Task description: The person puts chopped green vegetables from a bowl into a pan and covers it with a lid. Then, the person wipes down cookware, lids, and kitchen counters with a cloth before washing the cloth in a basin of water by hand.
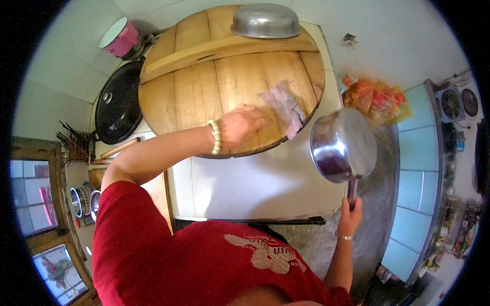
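Right hand (351,218) is clasping a shiny metal saucepan (341,145) at frame right by its handle, while the left hand (242,126), closure unclear, is reaching beside crumpled cloth (287,108) on the central round plank board (196,97), above smooth white counter (255,188).

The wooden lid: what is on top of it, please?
A metal bowl and a cloth rest on the wooden lid. Whatever is under the bowl or cloth cannot be seen.
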`<state>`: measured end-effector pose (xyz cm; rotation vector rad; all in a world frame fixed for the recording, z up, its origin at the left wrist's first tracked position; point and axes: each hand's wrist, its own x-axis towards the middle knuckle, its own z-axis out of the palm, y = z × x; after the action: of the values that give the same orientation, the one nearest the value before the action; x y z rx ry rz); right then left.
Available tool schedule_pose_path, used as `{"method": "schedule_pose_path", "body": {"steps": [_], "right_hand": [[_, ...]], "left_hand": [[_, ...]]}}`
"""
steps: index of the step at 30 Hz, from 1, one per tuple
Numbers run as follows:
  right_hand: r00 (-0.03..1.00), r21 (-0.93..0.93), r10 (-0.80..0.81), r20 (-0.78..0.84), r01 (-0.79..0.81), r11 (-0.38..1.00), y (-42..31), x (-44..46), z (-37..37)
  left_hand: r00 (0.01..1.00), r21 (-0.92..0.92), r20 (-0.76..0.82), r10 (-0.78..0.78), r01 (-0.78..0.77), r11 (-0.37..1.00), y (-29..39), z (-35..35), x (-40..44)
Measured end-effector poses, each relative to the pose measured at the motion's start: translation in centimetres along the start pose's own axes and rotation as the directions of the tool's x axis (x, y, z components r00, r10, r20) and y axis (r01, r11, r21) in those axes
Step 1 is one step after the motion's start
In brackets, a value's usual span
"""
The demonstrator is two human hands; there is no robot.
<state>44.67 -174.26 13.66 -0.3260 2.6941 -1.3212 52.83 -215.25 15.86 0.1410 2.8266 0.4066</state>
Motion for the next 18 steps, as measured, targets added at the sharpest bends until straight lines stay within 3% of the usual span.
{"method": "schedule_pose_path", "body": {"steps": [1, 2, 3, 5, 7, 9, 11, 14, 16, 18], "right_hand": [[0.998, -0.081, -0.051, 0.024, 0.053, 0.995, -0.3, 0.8, 0.4], [0.994, -0.162, -0.102, 0.05, 0.109, 0.981, -0.6, 1.4, 0.8], [0.994, -0.175, -0.102, 0.048, 0.109, 0.979, -1.2, 1.8, 1.4], [0.991, -0.027, -0.126, 0.051, 0.128, 0.991, -2.3, 2.1, 2.6], [0.99, -0.012, -0.134, 0.055, 0.135, 0.991, -2.7, 2.1, 2.8], [0.99, -0.033, -0.137, 0.044, 0.139, 0.99, -3.2, 1.5, 2.7], [0.991, -0.094, -0.125, 0.037, 0.128, 0.987, -3.2, 0.5, 2.0], [0.997, -0.152, -0.081, 0.006, 0.081, 0.985, -2.9, -0.7, 1.3], [0.999, -0.155, 0.038, -0.017, -0.04, 0.987, -3.8, -1.7, 1.0], [0.999, -0.174, 0.001, -0.032, -0.007, 0.985, -3.2, -2.1, 0.4]], "left_hand": [[1.0, -0.01, 0.002, 0.004, -0.004, 1.0, 0.2, -0.4, -0.5], [0.967, 0.068, -0.233, 0.105, -0.092, 0.993, 0.2, -0.8, -0.6], [0.867, 0.163, -0.45, 0.214, -0.156, 0.974, 0.2, -1.0, -0.5], [0.897, 0.123, -0.407, 0.174, -0.135, 0.983, 0.2, 0.9, 2.8], [0.927, 0.087, -0.375, 0.004, 0.031, 0.996, 0.3, 2.5, 6.8], [0.882, 0.296, -0.467, 0.061, 0.091, 0.951, -0.1, 2.6, 10.7], [0.906, 0.275, -0.422, 0.04, 0.086, 0.958, -1.4, 0.5, 15.2], [0.91, 0.101, -0.412, -0.046, 0.096, 0.99, -3.8, -2.9, 22.3], [0.846, -0.135, -0.464, -0.264, 0.227, 0.965, -3.9, -5.2, 24.3], [0.845, -0.129, -0.482, -0.231, 0.192, 0.973, -3.2, -4.9, 24.3]]}}
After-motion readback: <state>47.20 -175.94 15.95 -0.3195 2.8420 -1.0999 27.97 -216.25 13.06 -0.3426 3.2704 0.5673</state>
